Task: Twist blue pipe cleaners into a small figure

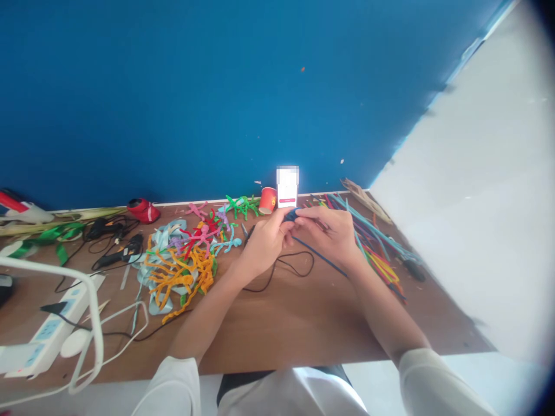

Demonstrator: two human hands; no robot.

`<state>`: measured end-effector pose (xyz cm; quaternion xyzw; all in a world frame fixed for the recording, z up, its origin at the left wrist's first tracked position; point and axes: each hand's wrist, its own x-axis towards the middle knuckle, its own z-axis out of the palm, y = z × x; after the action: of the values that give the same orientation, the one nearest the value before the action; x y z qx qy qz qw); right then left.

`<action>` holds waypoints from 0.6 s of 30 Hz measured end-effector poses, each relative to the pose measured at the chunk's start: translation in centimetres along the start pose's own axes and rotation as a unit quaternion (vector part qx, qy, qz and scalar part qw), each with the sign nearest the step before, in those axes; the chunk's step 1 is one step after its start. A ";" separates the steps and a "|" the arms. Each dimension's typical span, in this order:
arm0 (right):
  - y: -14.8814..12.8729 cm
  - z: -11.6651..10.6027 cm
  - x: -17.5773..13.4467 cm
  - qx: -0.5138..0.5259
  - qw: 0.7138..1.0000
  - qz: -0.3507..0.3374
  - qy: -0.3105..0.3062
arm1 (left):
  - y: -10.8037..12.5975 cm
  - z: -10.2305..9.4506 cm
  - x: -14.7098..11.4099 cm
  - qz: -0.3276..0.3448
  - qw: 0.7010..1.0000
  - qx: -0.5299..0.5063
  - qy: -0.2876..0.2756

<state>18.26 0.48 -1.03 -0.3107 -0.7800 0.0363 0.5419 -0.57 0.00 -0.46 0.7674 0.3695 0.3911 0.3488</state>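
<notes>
My left fingers [277, 219] and right fingers [313, 214] both pinch the blue stem [291, 215], whose upper end is bunched into a small, tight knot between them. From there its tail slants down to the right and goes behind my right forearm. I hold the knot over the counter [277, 329], towards the back edge and in front of the phone [287, 190]. I can't make out every fingertip, since my own fingers cover some.

The phone stands upright with its screen lit, close to the blue wall [217, 104]; just left of it, by the back edge, is a red cup [267, 201]. Green stems [243, 206] lie left of the cup. Nearer the front edge, an orange bundle [184, 280] sits on pale blue ribbon [155, 303]. A black cable [299, 273] loops below my wrists. Loose stems [384, 266] in many colours fan out by the right edge. Far left, a power strip [54, 329] lies near the front edge.
</notes>
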 end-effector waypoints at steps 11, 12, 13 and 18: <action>-0.1 -0.8 0.9 -0.018 1.000 0.002 -0.019 | 0.3 -0.2 0.0 0.040 0.989 0.143 0.025; -0.2 -0.6 0.9 -0.021 1.000 0.006 -0.018 | 0.2 -0.3 0.1 0.039 0.986 0.160 0.032; -0.4 -0.4 0.9 -0.024 0.999 0.009 -0.021 | 0.1 -0.3 0.1 0.038 0.983 0.174 0.040; -0.5 0.2 0.7 0.028 0.998 0.039 -0.046 | -0.2 -0.8 0.1 0.025 0.978 0.202 0.049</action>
<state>17.68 0.50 -0.35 -0.3234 -0.7902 0.0937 0.5121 -1.26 0.37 -0.25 0.8108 0.4383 0.3541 0.1585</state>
